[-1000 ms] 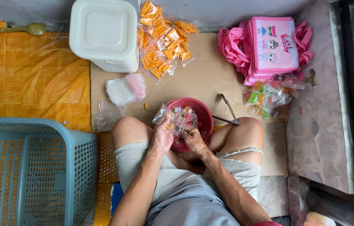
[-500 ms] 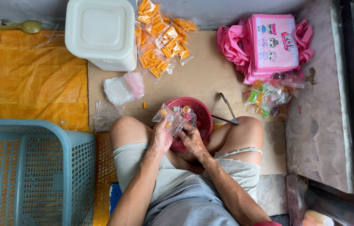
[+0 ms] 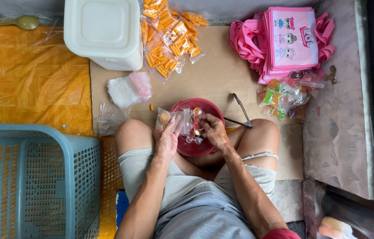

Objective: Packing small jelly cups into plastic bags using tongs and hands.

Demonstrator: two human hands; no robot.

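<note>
Bag (image 3: 176,120) crosswise between hands (image 3: 168,138)

The light is soft and even, like daylight, and bright enough to see every colour. Shadows are weak, with only a little dark under the white tub (image 3: 103,32) and between the knees. The orange mat (image 3: 32,84) shines a bit. The middle looks sharp. The bottom right corner is dark and blurry. Lines near the edges bend slightly.

Bare cardboard (image 3: 213,75) ahead open; knees, tongs (image 3: 240,110) flank bowl (image 3: 204,106).
</note>
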